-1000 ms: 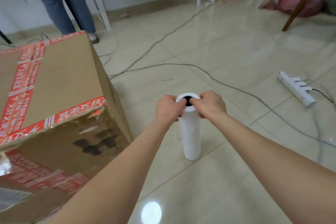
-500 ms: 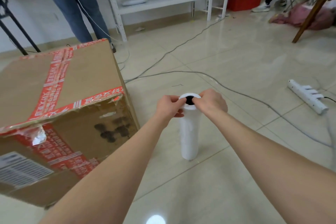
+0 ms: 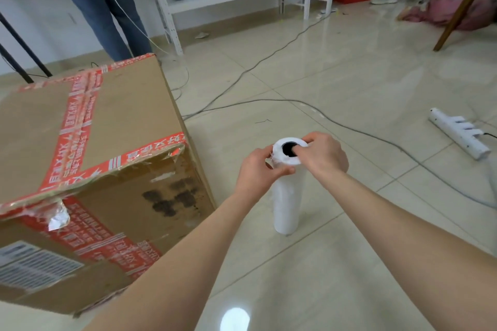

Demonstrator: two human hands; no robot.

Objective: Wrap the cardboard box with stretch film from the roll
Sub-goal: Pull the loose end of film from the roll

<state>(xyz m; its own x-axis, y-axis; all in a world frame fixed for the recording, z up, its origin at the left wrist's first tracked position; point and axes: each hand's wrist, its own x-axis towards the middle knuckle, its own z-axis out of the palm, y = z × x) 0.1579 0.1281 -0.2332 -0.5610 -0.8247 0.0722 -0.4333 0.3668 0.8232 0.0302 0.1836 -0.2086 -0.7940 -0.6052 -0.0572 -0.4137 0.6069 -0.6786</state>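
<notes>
Both hands meet at the top of the upright roll [image 3: 286, 196] of stretch film standing on the floor [image 3: 349, 263]. The left hand [image 3: 258, 169] pinches the film's loose edge at the rim; the right hand [image 3: 324, 157] grips the top, a finger in the core. The taped cardboard box [image 3: 88, 164] sits at nine o'clock, a power strip [image 3: 458, 133] at two o'clock.

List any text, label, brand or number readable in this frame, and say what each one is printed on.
Nothing can be quoted with confidence.
Red tape on the cardboard box: repeating white characters, too blurred and skewed to read.
White shipping label on the box's near face: lines of print or barcode, too small to read.
Dark marks on that face: smudged, illegible.
Stretch film roll: no print visible.
Power strip: no readable marking.
</notes>
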